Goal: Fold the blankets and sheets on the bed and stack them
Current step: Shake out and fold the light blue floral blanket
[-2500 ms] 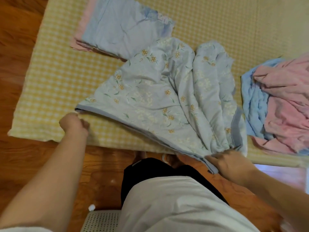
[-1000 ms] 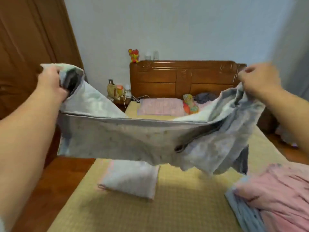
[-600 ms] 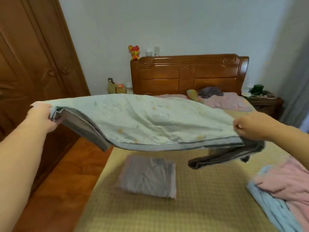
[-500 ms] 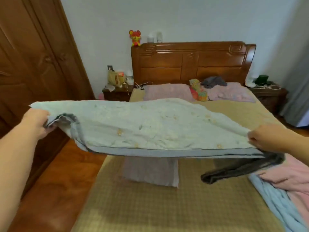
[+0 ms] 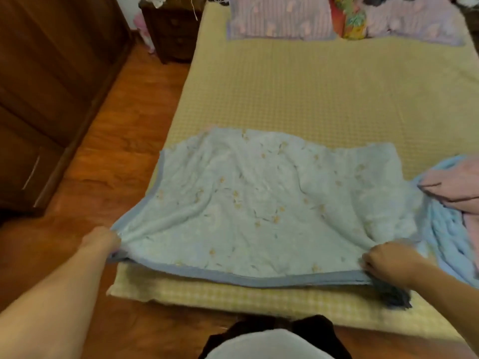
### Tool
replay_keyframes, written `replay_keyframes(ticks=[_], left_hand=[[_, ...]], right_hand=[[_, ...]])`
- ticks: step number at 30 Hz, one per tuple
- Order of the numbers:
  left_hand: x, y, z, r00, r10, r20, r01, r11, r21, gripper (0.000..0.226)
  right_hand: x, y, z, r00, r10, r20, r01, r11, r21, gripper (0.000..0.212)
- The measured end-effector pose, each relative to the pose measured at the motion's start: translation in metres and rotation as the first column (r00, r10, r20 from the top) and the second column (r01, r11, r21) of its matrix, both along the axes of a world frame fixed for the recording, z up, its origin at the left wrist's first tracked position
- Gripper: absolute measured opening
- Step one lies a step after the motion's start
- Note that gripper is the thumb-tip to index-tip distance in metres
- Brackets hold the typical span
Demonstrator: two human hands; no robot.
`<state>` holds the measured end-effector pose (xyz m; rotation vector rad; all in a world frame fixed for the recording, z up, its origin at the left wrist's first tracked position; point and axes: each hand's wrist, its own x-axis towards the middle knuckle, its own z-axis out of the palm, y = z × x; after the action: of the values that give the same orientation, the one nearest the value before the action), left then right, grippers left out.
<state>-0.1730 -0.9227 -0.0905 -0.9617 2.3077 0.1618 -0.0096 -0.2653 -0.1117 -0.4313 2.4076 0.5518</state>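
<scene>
A light blue floral blanket [image 5: 259,203] with a grey-blue border lies spread over the near end of the yellow checked bed [image 5: 311,94]. It covers the spot where the folded pile lay earlier; that pile is hidden. My left hand [image 5: 99,240] grips the blanket's near left corner, just off the bed's edge. My right hand [image 5: 388,260] grips its near right corner, where a dark fold of cloth hangs down. A crumpled pink and blue blanket heap [image 5: 451,203] lies at the right, touching the floral blanket's edge.
Purple pillows [image 5: 280,19] and a colourful toy [image 5: 350,19] lie at the head of the bed. A dark wooden nightstand [image 5: 173,35] and a wardrobe [image 5: 46,86] stand at the left over an orange wooden floor [image 5: 116,141].
I lifted the floral blanket off the bed, shook it out in the air with both hands, then laid it down flat on the near end. My view tilted back down.
</scene>
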Motion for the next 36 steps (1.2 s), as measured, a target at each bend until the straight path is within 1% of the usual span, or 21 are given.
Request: replay_keyframes(ticks=[3,5,7,9,11,12,14,15,17,19,21,22,23,25,27,28,29,31,32,34,36], left_hand=[[0.009,0.047,-0.007,0.982,0.068,-0.177,-0.061,0.997,0.045,0.034],[0.009,0.082,-0.007,0.959,0.033,-0.280,0.003,0.992,0.126,0.056],[0.010,0.112,-0.012,0.937,-0.125,-0.326,0.201,0.957,0.210,0.079],[0.016,0.138,-0.021,0.876,-0.361,-0.320,0.448,0.855,0.262,0.074],[0.022,0.158,-0.028,0.794,-0.532,-0.295,0.605,0.739,0.295,0.052],[0.026,0.166,-0.032,0.767,-0.572,-0.290,0.641,0.705,0.304,0.043],[0.033,0.181,-0.036,0.757,-0.570,-0.319,0.652,0.684,0.326,0.033],[0.035,0.189,-0.036,0.763,-0.545,-0.347,0.644,0.687,0.337,0.032],[0.036,0.200,-0.034,0.774,-0.490,-0.402,0.625,0.695,0.356,0.031],[0.032,0.204,-0.026,0.777,-0.446,-0.444,0.608,0.714,0.347,0.032],[0.024,0.202,-0.014,0.791,-0.396,-0.467,0.567,0.761,0.314,0.032],[0.020,0.199,-0.008,0.807,-0.346,-0.479,0.526,0.790,0.316,0.032],[0.016,0.195,0.000,0.822,-0.282,-0.494,0.479,0.813,0.332,0.031],[0.012,0.186,0.016,0.822,-0.148,-0.549,0.406,0.829,0.385,0.028],[0.014,0.177,0.034,0.801,-0.023,-0.598,0.359,0.819,0.449,0.026],[0.018,0.173,0.044,0.796,0.055,-0.603,0.324,0.803,0.501,0.028],[0.024,0.169,0.055,0.790,0.145,-0.595,0.284,0.775,0.565,0.031],[0.039,0.160,0.075,0.759,0.302,-0.577,0.239,0.695,0.678,0.031],[0.048,0.155,0.083,0.752,0.344,-0.563,0.231,0.662,0.713,0.029],[0.069,0.149,0.093,0.755,0.402,-0.519,0.220,0.590,0.777,0.028],[0.089,0.151,0.092,0.771,0.423,-0.476,0.233,0.508,0.830,0.030]], right_hand=[[-0.006,-0.025,0.003,0.998,-0.036,0.053,0.042,0.991,-0.127,0.049],[-0.009,-0.036,0.007,0.986,-0.155,-0.055,0.134,0.952,-0.276,0.054],[-0.006,-0.039,0.009,0.929,-0.307,-0.208,0.201,0.889,-0.412,0.051],[0.002,-0.031,0.014,0.880,-0.357,-0.313,0.204,0.879,-0.431,0.049],[0.017,-0.009,0.020,0.914,-0.360,-0.188,0.290,0.902,-0.321,0.059],[0.030,0.008,0.024,0.932,-0.355,-0.068,0.337,0.922,-0.190,0.057],[0.053,0.046,0.035,0.906,-0.395,0.149,0.382,0.917,0.114,0.035],[0.060,0.066,0.046,0.879,-0.444,0.176,0.398,0.885,0.243,0.029],[0.069,0.109,0.074,0.852,-0.521,0.045,0.469,0.799,0.375,0.030],[0.056,0.148,0.117,0.824,-0.535,-0.187,0.563,0.740,0.367,0.032],[0.015,0.168,0.160,0.706,-0.561,-0.431,0.688,0.688,0.232,0.026],[-0.014,0.167,0.179,0.653,-0.516,-0.554,0.674,0.730,0.116,0.017],[-0.049,0.151,0.199,0.607,-0.458,-0.649,0.610,0.792,0.011,0.008],[-0.114,0.083,0.225,0.441,-0.497,-0.748,0.469,0.838,-0.279,0.023],[-0.166,-0.024,0.245,0.400,-0.542,-0.739,0.232,0.840,-0.490,0.035],[-0.180,-0.085,0.254,0.407,-0.542,-0.735,0.083,0.824,-0.561,0.037],[-0.183,-0.143,0.256,0.451,-0.546,-0.707,-0.074,0.766,-0.639,0.038],[-0.169,-0.242,0.243,0.629,-0.527,-0.571,-0.267,0.543,-0.796,0.038],[-0.160,-0.279,0.231,0.733,-0.485,-0.477,-0.264,0.443,-0.857,0.036],[-0.142,-0.331,0.193,0.877,-0.396,-0.273,-0.118,0.373,-0.920,0.026],[-0.119,-0.359,0.148,0.905,-0.425,0.006,0.147,0.300,-0.942,0.008]])
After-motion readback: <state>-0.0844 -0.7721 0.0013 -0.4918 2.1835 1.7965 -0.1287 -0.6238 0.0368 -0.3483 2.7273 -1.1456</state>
